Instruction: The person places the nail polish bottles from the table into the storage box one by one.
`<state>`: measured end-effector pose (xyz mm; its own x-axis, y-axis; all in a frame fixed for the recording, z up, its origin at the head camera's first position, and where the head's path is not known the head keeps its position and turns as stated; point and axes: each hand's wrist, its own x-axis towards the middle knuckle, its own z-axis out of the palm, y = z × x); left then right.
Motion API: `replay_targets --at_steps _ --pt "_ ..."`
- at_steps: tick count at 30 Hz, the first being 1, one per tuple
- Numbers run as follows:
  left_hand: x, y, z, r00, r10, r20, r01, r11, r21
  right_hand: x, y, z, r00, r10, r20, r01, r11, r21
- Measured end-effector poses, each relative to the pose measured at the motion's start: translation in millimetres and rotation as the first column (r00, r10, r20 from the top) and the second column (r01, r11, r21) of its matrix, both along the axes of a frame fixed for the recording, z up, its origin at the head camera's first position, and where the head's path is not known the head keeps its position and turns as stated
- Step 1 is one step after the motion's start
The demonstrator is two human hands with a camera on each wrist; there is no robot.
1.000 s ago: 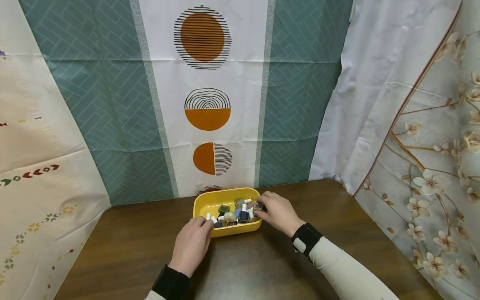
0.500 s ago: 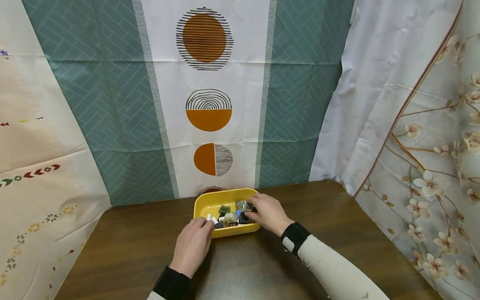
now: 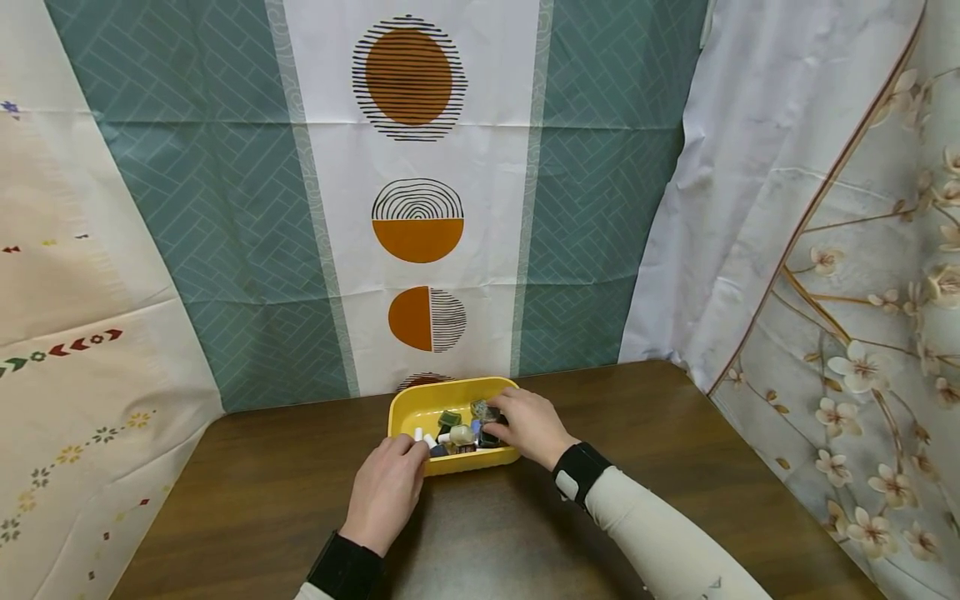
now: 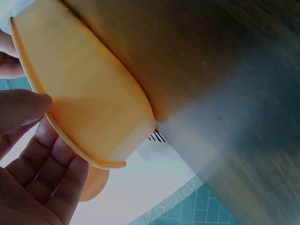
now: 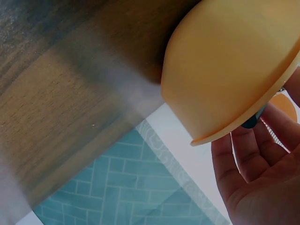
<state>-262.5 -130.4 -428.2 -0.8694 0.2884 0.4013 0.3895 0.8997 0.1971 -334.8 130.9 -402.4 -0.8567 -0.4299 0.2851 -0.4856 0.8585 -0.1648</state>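
A yellow plastic bin (image 3: 480, 459) stands on the table with several small nail polish bottles inside, among them a pale one (image 3: 460, 434) and a green one (image 3: 448, 418). My left hand (image 3: 386, 487) grips the bin's near left rim, thumb on the outer wall in the left wrist view. Over the bin's right end, my right hand (image 3: 531, 425) holds a clear nail polish bottle with a dark cap, low among the others. Its fingers mostly cover that bottle. A dark piece (image 5: 251, 122) shows past the rim in the right wrist view.
The brown wooden table (image 3: 247, 492) reaches back to a hanging curtain (image 3: 480, 333) just behind the bin. A floral cloth (image 3: 862, 433) hangs along the right side, and a cream patterned cloth (image 3: 97, 417) along the left.
My right hand has moved left and inward over the bin with the nail polish bottle, from the right rim to among the other bottles. The left hand stays on the rim.
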Motion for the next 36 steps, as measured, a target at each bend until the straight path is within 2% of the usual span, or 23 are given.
replay_targets --at_steps 22,36 --pt "0.4 -0.3 -1.0 0.998 -0.008 -0.056 0.008 1.0 -0.008 0.6 0.1 -1.2 1.0 0.013 0.006 -0.013 1.0 0.008" --pt "0.6 0.9 1.1 1.0 0.0 -0.02 -0.001 1.0 -0.013 9.4 14.3 -1.0 0.999 0.023 -0.042 -0.024 0.999 -0.027"
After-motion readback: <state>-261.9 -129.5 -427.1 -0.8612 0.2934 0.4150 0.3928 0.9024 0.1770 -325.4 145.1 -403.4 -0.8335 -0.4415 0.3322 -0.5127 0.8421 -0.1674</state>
